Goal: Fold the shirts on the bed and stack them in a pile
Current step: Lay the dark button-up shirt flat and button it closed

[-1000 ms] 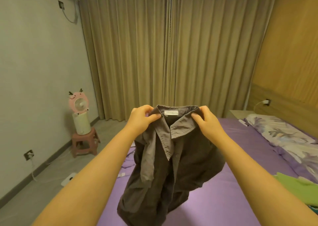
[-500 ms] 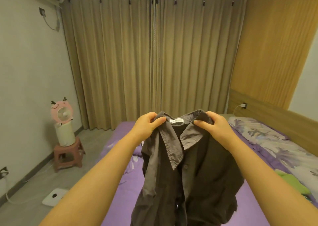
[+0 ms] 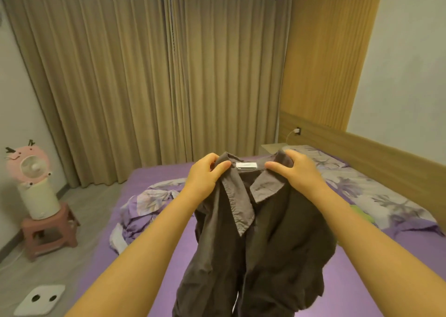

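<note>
Shirt (image 3: 260,239) of dark grey-brown cloth hangs in the air above the purple bed (image 3: 350,280), held up by its collar with the white neck label facing the camera. The left hand (image 3: 205,172) pinches the collar's left side between thumb and curled fingers, and the right hand (image 3: 295,169) grasps the right side likewise. Beyond it a rumpled floral quilt (image 3: 144,203) lies on the bed. Tan curtains (image 3: 156,80) cover the far wall, and a pink fan (image 3: 27,167) sits on a stool (image 3: 48,232) at left.

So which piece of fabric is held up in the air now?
The dark grey collared shirt; the left hand and right hand pinch its collar. The floral blanket lies crumpled on the bed.
</note>
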Available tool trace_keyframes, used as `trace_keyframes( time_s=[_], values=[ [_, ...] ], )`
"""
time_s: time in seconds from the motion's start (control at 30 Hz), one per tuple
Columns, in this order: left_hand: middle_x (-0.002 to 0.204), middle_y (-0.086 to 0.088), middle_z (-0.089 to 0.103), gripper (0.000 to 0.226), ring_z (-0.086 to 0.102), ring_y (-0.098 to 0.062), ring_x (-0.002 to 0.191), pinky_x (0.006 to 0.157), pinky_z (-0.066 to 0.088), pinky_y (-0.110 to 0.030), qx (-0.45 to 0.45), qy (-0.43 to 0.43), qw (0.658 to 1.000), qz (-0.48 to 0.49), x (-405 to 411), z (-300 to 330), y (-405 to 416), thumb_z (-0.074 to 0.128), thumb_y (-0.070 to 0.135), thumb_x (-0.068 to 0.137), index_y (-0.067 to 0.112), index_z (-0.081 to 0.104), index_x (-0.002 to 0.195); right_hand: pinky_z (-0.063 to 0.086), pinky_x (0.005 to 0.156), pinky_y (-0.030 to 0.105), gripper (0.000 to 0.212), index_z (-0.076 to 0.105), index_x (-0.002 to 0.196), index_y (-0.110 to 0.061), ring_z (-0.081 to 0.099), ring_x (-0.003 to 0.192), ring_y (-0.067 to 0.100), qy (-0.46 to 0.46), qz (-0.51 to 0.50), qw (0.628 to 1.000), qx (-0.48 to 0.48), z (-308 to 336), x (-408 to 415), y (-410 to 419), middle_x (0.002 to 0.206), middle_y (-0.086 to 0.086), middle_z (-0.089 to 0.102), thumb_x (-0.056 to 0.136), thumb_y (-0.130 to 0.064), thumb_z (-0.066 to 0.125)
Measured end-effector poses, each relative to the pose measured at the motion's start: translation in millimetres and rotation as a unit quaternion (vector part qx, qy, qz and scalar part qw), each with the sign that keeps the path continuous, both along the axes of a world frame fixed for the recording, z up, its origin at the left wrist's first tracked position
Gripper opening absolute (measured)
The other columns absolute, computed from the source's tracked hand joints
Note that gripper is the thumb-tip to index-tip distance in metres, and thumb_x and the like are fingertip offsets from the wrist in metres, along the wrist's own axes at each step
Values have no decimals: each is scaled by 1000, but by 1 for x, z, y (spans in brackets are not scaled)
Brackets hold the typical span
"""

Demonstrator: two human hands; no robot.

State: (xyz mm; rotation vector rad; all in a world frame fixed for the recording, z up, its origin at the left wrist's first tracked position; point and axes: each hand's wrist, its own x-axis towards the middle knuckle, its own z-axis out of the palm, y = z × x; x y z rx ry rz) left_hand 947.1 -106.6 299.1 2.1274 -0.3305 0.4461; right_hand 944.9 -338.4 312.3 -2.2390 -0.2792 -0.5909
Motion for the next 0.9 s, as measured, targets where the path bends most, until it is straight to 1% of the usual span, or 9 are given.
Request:
trace_keyframes(
  time_s=[0.07,0.13,0.23,0.37,0.47,0.57,0.7,0.8,0.9],
  values=[
    [86,-9,61,35,57,-23,80,70,45,-39,46,-18,999,11,-2,-7,-5,51,40,94,6,55,93,37,56,31,44,53,73,-10,48,64,16,-17,-45,998,-50,-7,-5,-14,68,-1,54,78,-51,67],
    [81,-12,58,38,54,-25,75,64,39,-38,71,-23,997,13,-5,-14,-17,49,40,95,3,51,89,39,55,37,50,49,72,-11,49,62,18,-26,-84,988,-124,-14,-8,-26,65,1,54,78,-59,61],
    [80,-11,56,39,51,-25,74,62,35,-35,71,-11,997,15,-7,-22,-37,49,40,95,1,50,88,39,53,36,51,46,73,-13,49,62,19,-30,-101,978,-179,-20,-9,-48,66,0,53,79,-63,54],
    [81,-8,57,37,51,-21,74,65,38,-34,83,2,996,21,-5,-29,-68,49,40,95,4,53,91,37,55,30,44,53,77,-15,49,65,13,5,-29,984,-176,-25,1,-86,72,-1,56,80,-58,57],
    [85,-14,58,38,49,-20,73,62,36,-31,80,24,996,27,-3,-38,-98,50,39,95,2,54,93,37,57,29,44,56,78,-11,49,64,11,32,18,985,-171,-29,11,-118,72,-1,58,81,-55,60],
    [84,-16,55,37,47,-21,73,64,35,-32,91,61,994,28,-2,-49,-130,49,39,95,3,53,90,33,55,26,44,49,70,-13,44,60,8,56,59,977,-196,-32,21,-151,67,-2,53,81,-54,61],
    [71,-3,41,34,38,-16,66,60,29,-30,72,105,991,37,-2,-66,-163,50,39,95,12,42,76,22,51,27,51,38,65,-13,34,54,12,82,107,961,-242,-33,38,-183,59,-1,40,81,-55,61],
    [77,-13,43,38,41,-17,72,65,31,-30,33,185,982,28,3,-79,-175,53,44,92,7,47,83,21,53,29,54,35,64,-13,31,54,14,119,146,944,-270,-37,56,-196,60,2,36,79,-58,61],
    [86,-6,45,30,43,-19,80,70,35,-31,-8,284,959,7,13,-88,-179,54,43,92,14,48,89,19,54,31,58,31,64,-13,27,55,17,191,165,920,-300,-45,77,-198,62,3,30,77,-61,61]
  ],
)
